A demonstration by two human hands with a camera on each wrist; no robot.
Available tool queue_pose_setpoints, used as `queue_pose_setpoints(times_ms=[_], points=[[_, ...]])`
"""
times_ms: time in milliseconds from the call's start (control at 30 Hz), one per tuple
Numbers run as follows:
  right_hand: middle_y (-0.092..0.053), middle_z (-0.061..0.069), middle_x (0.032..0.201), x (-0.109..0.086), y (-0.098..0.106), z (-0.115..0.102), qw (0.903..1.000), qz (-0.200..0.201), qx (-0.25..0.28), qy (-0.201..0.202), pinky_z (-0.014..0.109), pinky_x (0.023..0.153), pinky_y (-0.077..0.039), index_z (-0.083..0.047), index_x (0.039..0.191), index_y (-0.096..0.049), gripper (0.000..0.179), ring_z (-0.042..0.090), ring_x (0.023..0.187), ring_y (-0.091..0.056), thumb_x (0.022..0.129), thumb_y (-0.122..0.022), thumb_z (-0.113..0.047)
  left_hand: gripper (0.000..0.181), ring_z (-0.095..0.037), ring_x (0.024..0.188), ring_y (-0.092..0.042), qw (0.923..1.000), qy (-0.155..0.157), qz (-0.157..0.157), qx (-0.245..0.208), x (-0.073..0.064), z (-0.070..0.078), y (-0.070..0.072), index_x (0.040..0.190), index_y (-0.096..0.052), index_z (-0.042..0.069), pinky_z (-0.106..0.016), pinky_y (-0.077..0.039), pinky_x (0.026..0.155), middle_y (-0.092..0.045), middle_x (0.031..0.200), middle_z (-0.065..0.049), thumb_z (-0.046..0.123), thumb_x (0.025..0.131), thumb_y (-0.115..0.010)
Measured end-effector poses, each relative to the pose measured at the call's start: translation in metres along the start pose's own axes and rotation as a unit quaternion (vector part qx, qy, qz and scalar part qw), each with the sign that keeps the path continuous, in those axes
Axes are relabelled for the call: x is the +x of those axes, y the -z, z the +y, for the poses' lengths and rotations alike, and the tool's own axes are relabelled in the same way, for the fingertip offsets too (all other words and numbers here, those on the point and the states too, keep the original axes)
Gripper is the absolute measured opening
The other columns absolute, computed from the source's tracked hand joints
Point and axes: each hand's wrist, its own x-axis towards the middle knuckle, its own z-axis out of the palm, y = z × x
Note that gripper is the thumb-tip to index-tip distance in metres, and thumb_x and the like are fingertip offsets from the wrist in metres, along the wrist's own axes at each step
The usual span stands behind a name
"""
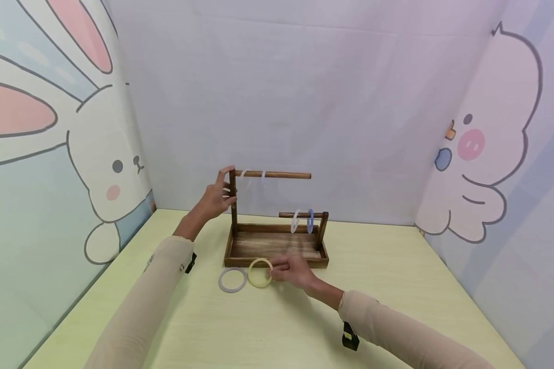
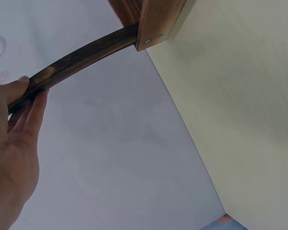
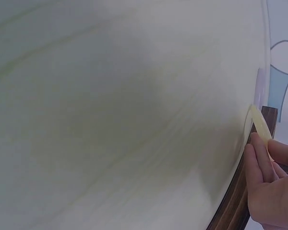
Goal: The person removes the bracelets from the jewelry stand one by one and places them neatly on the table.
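A wooden bangle stand (image 1: 277, 262) with a tray base carries a tall bar on the left and a shorter one on the right. My left hand (image 1: 217, 199) grips the tall upright post (image 2: 81, 56) near its top. My right hand (image 1: 295, 270) pinches a yellow bangle (image 1: 250, 279) by its right edge, thumb against fingers, at the tray's front edge; the same yellow bangle (image 3: 260, 125) shows in the right wrist view. Just left of it a lilac bangle (image 1: 220, 283) lies flat on the table.
Two pale bangles hang on the upper bar (image 1: 288, 175). On the lower bar hang a white bangle (image 1: 295, 222) and a blue bangle (image 1: 310, 225). The pale yellow table (image 1: 378, 287) meets cartoon-printed walls at the back and sides.
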Motion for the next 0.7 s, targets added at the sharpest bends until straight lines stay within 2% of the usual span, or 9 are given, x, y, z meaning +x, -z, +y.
queue_pose_setpoints(times_ms=[367,433,600,700], points=[[-0.074,0.029,0.101,0.0,-0.003,0.002,0.9992,0.029,-0.026,-0.007,0.042,0.078,-0.065,0.015,0.121,-0.069,0.03,0.04,0.092,-0.076,0.094,-0.073,0.003,0.094,-0.046,0.11,-0.069,1.0,-0.001,-0.002,-0.005,0.002,-0.001,0.0,0.162,-0.01,0.027,-0.053,-0.06,0.093,-0.065,0.121,-0.029,-0.007,0.097,-0.068],[-0.075,0.027,0.099,0.0,-0.004,0.003,0.9985,0.038,-0.04,-0.005,0.04,0.076,-0.065,0.014,0.119,-0.071,0.028,0.038,0.091,-0.077,0.093,-0.075,0.002,0.093,-0.046,0.111,-0.069,1.0,0.001,-0.003,-0.006,0.002,-0.001,0.0,0.162,-0.01,0.027,-0.053,-0.06,0.093,-0.064,0.121,-0.029,-0.007,0.097,-0.068],[-0.078,0.02,0.092,0.003,-0.003,0.011,0.9917,0.063,-0.11,0.021,0.028,0.068,-0.063,0.009,0.11,-0.077,0.024,0.031,0.085,-0.078,0.089,-0.081,-0.002,0.093,-0.046,0.111,-0.069,0.9999,0.005,-0.004,-0.008,0.002,-0.001,-0.001,0.161,-0.011,0.027,-0.053,-0.06,0.093,-0.065,0.121,-0.029,-0.007,0.096,-0.068],[-0.078,0.019,0.088,0.002,-0.003,0.014,0.9902,0.072,-0.115,0.03,0.027,0.066,-0.063,0.01,0.106,-0.077,0.022,0.03,0.081,-0.078,0.087,-0.082,-0.002,0.093,-0.046,0.111,-0.069,1.0,0.005,-0.003,-0.008,0.002,-0.001,-0.001,0.161,-0.011,0.027,-0.052,-0.06,0.092,-0.065,0.121,-0.029,-0.007,0.096,-0.068]])
